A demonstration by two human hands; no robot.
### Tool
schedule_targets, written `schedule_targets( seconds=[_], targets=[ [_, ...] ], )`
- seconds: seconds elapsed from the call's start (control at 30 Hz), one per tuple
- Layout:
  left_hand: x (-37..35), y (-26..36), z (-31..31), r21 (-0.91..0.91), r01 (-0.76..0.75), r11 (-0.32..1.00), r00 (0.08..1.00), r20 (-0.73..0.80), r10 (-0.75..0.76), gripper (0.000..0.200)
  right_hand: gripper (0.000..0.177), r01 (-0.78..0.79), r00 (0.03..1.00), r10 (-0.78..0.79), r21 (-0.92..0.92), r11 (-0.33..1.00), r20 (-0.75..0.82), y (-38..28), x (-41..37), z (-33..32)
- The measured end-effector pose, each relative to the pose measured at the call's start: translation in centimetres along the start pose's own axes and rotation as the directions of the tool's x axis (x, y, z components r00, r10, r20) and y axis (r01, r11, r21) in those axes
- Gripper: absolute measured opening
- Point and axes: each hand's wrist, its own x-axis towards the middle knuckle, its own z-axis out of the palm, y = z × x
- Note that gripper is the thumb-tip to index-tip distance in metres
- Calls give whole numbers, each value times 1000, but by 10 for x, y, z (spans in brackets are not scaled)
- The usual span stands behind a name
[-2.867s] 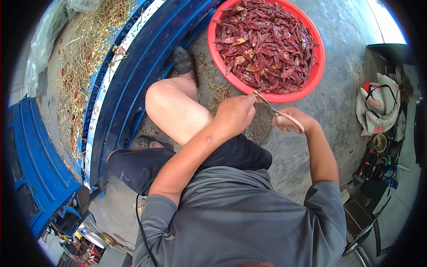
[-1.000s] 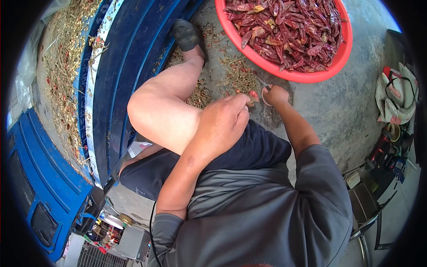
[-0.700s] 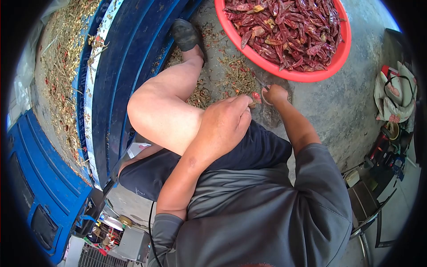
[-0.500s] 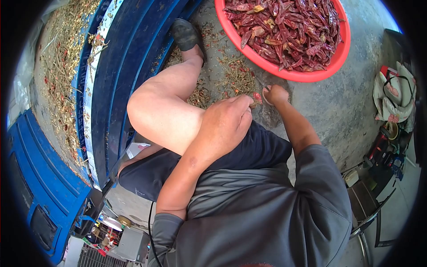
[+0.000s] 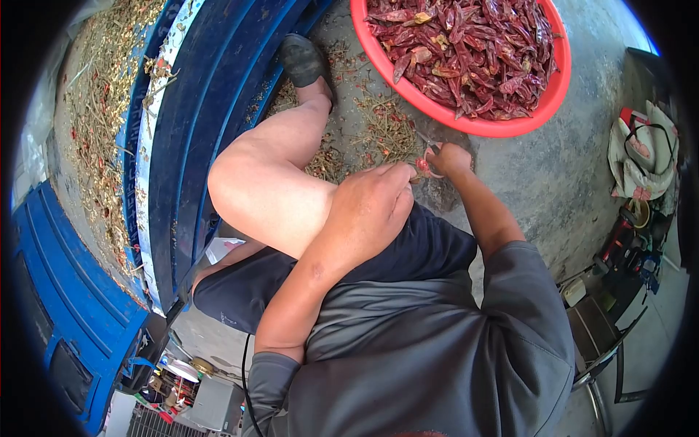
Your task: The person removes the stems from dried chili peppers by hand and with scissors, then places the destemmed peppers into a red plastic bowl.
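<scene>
My left hand [image 5: 371, 207] is closed over my bent knee, its thumb and fingertips pinching a dried chili pepper [image 5: 421, 165]. Just to the right, my right hand [image 5: 451, 159] is wrapped round a pair of scissors [image 5: 424, 138]; a thin blade shows beyond the fingers, while most of the handles are hidden. The chili lies right by the scissors, but whether the blades touch it cannot be made out. Beyond both hands stands a red basin [image 5: 466, 130] heaped with dried red chilies [image 5: 466, 58].
Cut stems and bits of chili [image 5: 386, 127] litter the concrete floor beside my shoe [image 5: 302, 58]. On the left runs a blue metal panel [image 5: 200, 95], with more stem debris [image 5: 98, 131] past it. A pale bag [image 5: 644, 156] and tools lie at the right.
The right hand has shifted slightly down and left, and the scissors have come closer to the chili. My left hand has barely moved and keeps its pinch.
</scene>
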Motion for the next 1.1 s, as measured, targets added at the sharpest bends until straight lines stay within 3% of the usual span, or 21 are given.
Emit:
schedule_targets(
  seconds=[0.77,1.1],
  targets=[
    [-2,0,-3,6,-2,1000,1000,26,2,16,48,-5,1000,3,-106,994,-18,-5,14,1],
    [-3,-1,-2,-8,-33,999,999,4,33,15,48,19,995,-12,73,997,-100,11,-16,-3]
  ],
)
